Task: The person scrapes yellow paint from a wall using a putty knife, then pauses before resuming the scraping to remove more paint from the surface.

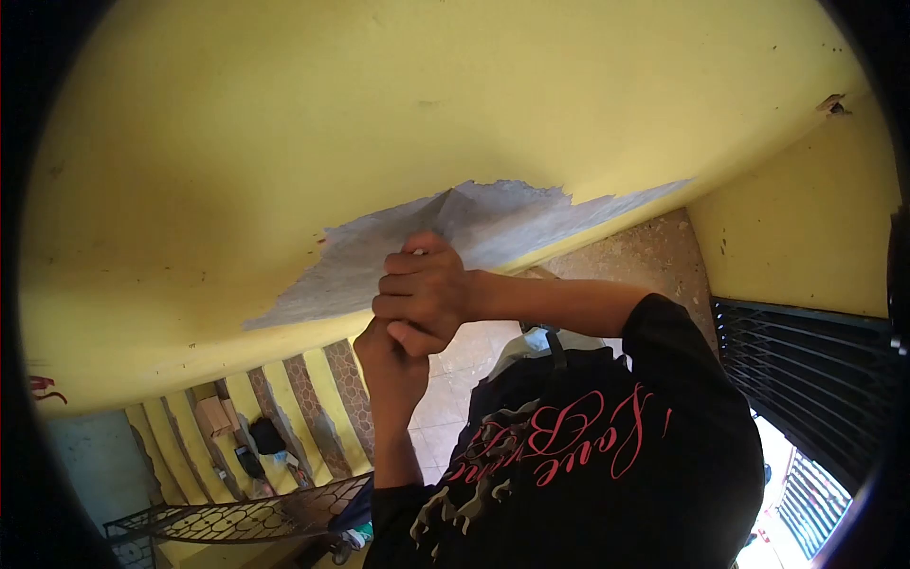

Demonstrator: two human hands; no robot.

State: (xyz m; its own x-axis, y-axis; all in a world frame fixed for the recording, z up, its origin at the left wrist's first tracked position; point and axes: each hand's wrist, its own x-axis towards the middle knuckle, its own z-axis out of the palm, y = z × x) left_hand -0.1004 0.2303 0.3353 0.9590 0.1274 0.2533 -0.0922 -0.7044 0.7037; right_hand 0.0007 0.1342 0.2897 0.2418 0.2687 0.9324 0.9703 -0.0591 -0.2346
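Note:
A thin grey blade, seemingly of a scraper (444, 206), touches the yellow wall (284, 123) at the top edge of a bare grey patch (512, 213). My right hand (424, 289) is wrapped round its handle, nearer the blade. Just below, my left hand (391, 365) is closed at the handle's lower end, pressed against my right hand. The handle is almost wholly hidden by my fingers. Paint edges round the grey patch are ragged.
Yellow and brown patterned steps (308, 408) lie at the lower left, with a cardboard box (216, 415) and dark items on them. A metal railing (237, 522) runs below. Dark slatted metalwork (806, 379) stands at the right, beside pale floor tiles (450, 389) further left.

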